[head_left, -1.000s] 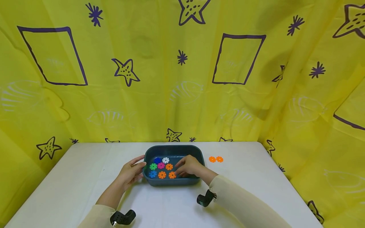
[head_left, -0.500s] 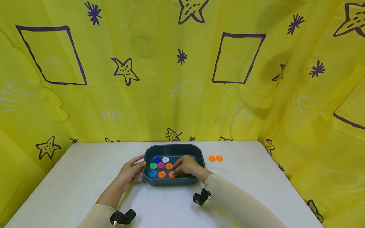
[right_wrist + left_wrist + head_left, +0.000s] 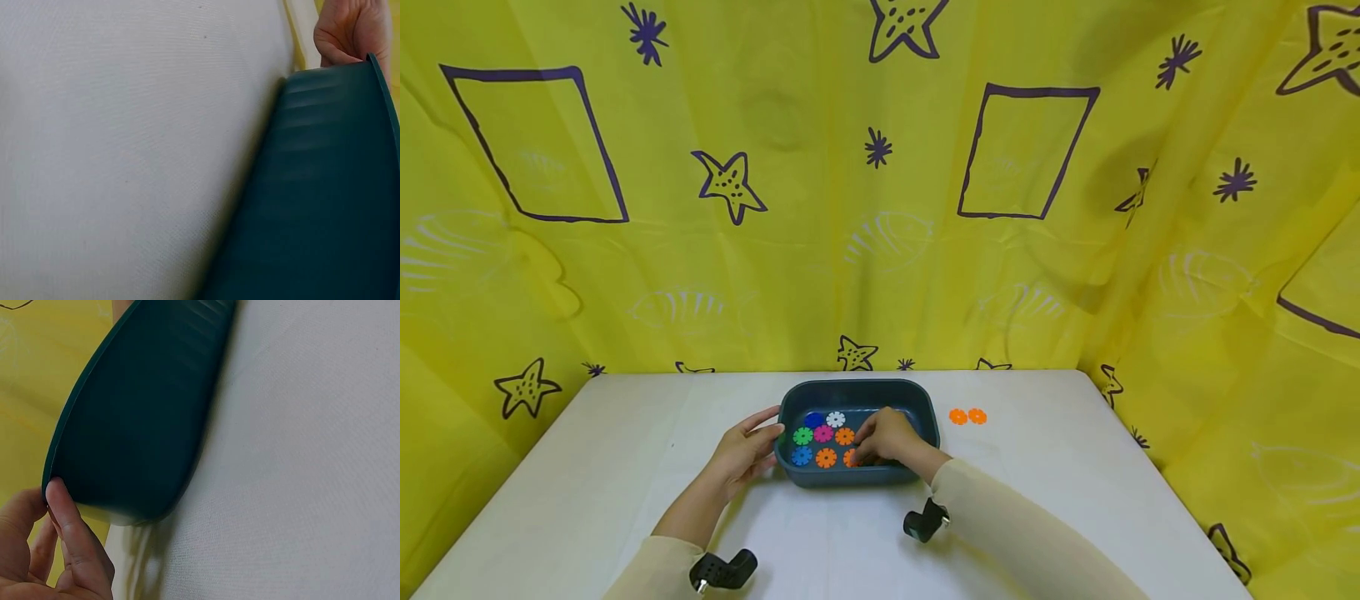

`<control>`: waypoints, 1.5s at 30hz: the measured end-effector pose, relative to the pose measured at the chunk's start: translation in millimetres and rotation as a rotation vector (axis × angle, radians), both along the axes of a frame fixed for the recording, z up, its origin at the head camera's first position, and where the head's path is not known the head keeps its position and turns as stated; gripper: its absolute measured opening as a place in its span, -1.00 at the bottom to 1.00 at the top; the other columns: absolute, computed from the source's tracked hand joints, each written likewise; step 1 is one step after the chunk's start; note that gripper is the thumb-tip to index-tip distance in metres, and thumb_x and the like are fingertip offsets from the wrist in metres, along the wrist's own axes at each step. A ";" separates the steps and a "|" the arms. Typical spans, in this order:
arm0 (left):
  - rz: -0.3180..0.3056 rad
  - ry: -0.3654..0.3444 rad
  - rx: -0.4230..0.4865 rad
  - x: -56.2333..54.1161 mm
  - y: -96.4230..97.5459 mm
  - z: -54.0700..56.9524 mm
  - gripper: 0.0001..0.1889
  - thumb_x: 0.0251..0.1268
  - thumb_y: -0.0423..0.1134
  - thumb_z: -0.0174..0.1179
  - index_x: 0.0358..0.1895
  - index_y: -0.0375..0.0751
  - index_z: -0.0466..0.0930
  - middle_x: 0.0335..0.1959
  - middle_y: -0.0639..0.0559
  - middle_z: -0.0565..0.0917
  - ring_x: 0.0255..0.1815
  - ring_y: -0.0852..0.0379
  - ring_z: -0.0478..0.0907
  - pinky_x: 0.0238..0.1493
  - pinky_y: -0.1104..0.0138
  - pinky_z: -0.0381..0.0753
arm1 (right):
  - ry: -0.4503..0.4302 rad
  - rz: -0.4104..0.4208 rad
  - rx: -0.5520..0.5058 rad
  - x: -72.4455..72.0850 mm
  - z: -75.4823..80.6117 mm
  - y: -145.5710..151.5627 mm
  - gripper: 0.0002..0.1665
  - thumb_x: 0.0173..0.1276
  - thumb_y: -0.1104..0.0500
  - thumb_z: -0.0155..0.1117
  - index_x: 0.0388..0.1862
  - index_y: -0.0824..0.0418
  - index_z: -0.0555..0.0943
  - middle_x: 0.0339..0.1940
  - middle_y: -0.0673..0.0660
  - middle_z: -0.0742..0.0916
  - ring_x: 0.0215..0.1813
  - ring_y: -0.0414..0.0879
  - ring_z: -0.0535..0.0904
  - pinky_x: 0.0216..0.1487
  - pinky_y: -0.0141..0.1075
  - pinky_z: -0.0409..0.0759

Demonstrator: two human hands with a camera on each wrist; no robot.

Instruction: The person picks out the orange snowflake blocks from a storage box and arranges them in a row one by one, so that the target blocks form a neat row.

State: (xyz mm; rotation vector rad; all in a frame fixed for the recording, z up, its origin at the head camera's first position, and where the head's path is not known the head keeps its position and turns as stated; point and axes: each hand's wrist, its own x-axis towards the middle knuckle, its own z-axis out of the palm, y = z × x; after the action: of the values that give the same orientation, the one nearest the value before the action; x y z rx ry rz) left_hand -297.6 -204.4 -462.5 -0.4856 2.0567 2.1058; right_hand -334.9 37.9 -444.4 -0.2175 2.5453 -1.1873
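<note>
A dark green, rounded rectangular tray stands on the white table. My left hand grips its left end, thumb at the rim; the left wrist view shows that hand at the tray's outer wall. Inside lie flat notched snowflake discs: dark blue, white, green, pink, light blue and several orange ones. My right hand reaches into the tray, fingers bent down over the front right orange disc, covering part of it. I cannot tell whether they pinch it.
Two orange discs lie side by side on the table, right of the tray. A yellow patterned curtain hangs behind the table and along both sides. A small black camera is worn on each wrist.
My right hand has shifted slightly left in the tray and lowered its fingers onto the front right orange disc, covering more of it. My left hand and the tray have stayed in place.
</note>
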 end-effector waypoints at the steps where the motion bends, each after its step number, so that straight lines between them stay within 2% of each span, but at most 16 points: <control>1: 0.000 0.001 0.001 0.1 0.1 0.2 -0.49 0.40 -0.21 0.20 0.39 -0.10 0.39 0.07 -0.16 0.64 -0.33 0.21 0.64 -0.35 0.42 0.66 | 0.015 -0.003 0.016 -0.1 -0.4 -0.8 -0.82 0.03 0.36 0.55 -0.34 0.30 0.74 -0.37 0.10 0.73 -0.44 -0.13 0.67 -0.38 -0.32 0.68; 6: 0.001 0.005 0.010 -0.4 0.1 -0.1 -0.49 0.40 -0.22 0.19 0.39 -0.11 0.39 0.06 -0.15 0.64 -0.34 0.22 0.63 -0.36 0.42 0.65 | 0.097 -0.002 0.083 0.2 -2.9 -2.6 -0.81 -0.05 0.31 0.61 -0.46 0.24 0.72 -0.43 0.06 0.70 -0.52 -0.18 0.53 -0.48 -0.38 0.57; 11: 0.000 0.010 0.013 -0.9 0.1 -0.6 -0.49 0.40 -0.22 0.18 0.40 -0.12 0.39 0.04 -0.13 0.65 -0.33 0.22 0.63 -0.36 0.42 0.66 | 0.136 0.013 0.097 1.4 -3.6 -1.8 -0.79 -0.07 0.29 0.64 -0.50 0.23 0.71 -0.50 0.04 0.69 -0.56 -0.18 0.50 -0.51 -0.39 0.53; 23: -0.003 0.003 0.000 1.0 0.4 0.1 -0.49 0.41 -0.21 0.19 0.40 -0.10 0.39 0.09 -0.16 0.64 -0.32 0.22 0.63 -0.34 0.42 0.66 | 0.127 0.023 0.108 2.2 -3.8 -2.5 -0.83 -0.04 0.31 0.61 -0.51 0.23 0.72 -0.48 0.03 0.71 -0.46 -0.17 0.50 -0.46 -0.40 0.52; 26: -0.004 0.000 -0.006 1.3 0.5 0.5 -0.49 0.41 -0.19 0.19 0.40 -0.08 0.39 0.11 -0.17 0.62 -0.31 0.21 0.63 -0.34 0.42 0.65 | 0.122 0.030 0.098 2.0 -3.2 -2.3 -0.83 -0.03 0.33 0.60 -0.54 0.22 0.71 -0.53 0.02 0.71 -0.49 -0.17 0.53 -0.46 -0.39 0.54; 31: -0.006 0.014 0.003 1.7 0.4 -0.6 -0.47 0.39 -0.20 0.21 0.40 -0.11 0.38 0.05 -0.11 0.67 -0.33 0.24 0.64 -0.37 0.43 0.65 | 0.119 0.039 0.097 2.8 0.1 -1.7 -0.82 -0.06 0.34 0.60 -0.57 0.21 0.70 -0.61 0.01 0.70 -0.49 -0.18 0.53 -0.46 -0.40 0.52; 35: -0.014 0.035 0.021 1.7 -0.3 -2.6 -0.45 0.39 -0.23 0.21 0.41 -0.15 0.36 -0.01 -0.06 0.70 -0.32 0.27 0.66 -0.39 0.44 0.65 | 0.114 0.022 0.102 3.3 -0.3 -2.1 -0.82 -0.08 0.32 0.62 -0.56 0.24 0.72 -0.56 0.02 0.71 -0.43 -0.17 0.51 -0.43 -0.38 0.49; 41: -0.009 0.026 0.015 0.4 -0.1 -1.6 -0.47 0.39 -0.23 0.20 0.40 -0.13 0.38 -0.04 -0.03 0.70 -0.31 0.26 0.65 -0.38 0.43 0.65 | 0.128 0.017 0.111 3.2 -2.4 -2.7 -0.79 -0.05 0.21 0.64 -0.56 0.25 0.72 -0.53 0.02 0.71 -0.41 -0.19 0.51 -0.42 -0.40 0.50; 45: -0.015 0.022 0.018 0.3 0.0 -0.1 -0.47 0.40 -0.24 0.19 0.41 -0.13 0.36 -0.04 -0.04 0.70 -0.32 0.26 0.65 -0.38 0.44 0.65 | 0.123 0.014 0.100 1.7 -5.1 -4.0 -0.76 -0.09 0.21 0.66 -0.57 0.24 0.70 -0.54 0.01 0.69 -0.43 -0.18 0.50 -0.45 -0.41 0.48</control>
State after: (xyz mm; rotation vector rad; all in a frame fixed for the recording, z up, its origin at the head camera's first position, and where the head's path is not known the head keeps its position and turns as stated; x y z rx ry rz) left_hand -297.3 -204.5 -462.6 -0.4448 2.0444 2.1290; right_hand -333.2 34.0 -449.5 -0.2920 2.6963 -1.0684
